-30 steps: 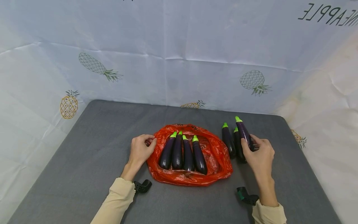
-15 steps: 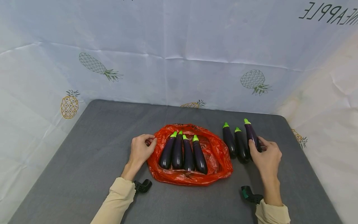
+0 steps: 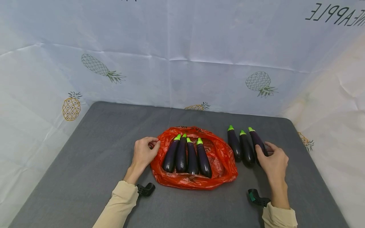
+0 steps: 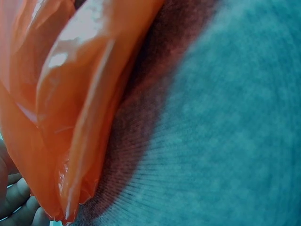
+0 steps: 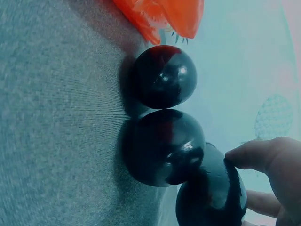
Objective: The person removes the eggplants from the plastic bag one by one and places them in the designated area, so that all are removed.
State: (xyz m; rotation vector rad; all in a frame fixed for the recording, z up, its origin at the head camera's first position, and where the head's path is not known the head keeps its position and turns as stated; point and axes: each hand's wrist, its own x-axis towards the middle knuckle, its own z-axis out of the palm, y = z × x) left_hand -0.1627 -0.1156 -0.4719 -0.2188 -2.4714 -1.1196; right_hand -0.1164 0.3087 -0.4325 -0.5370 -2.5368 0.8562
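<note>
A red plastic bag (image 3: 188,184) lies with its mouth spread wide, and several dark purple eggplants (image 3: 181,156) with green tops rest side by side inside. My left hand (image 3: 144,152) pinches the bag's left rim; in the left wrist view the bag's gathered orange-looking edge (image 4: 70,155) meets the fingers. To the right of the bag, my right hand (image 3: 274,161) grips an eggplant (image 3: 256,139) by its thick lower part, thumb on one side and fingers on the other. Two more eggplants lie to its left, a middle one (image 3: 247,150) and one nearest the bag (image 3: 234,145).
All of it is on a grey cloth-covered table (image 3: 85,177). A white curtain (image 3: 171,79) printed with pineapples hangs behind and at the sides. Black wrist devices (image 3: 146,189) show below both hands.
My right hand has carried its eggplant to the right and lowered it beside the other two, which are now less covered. My left hand and the bag have stayed put.
</note>
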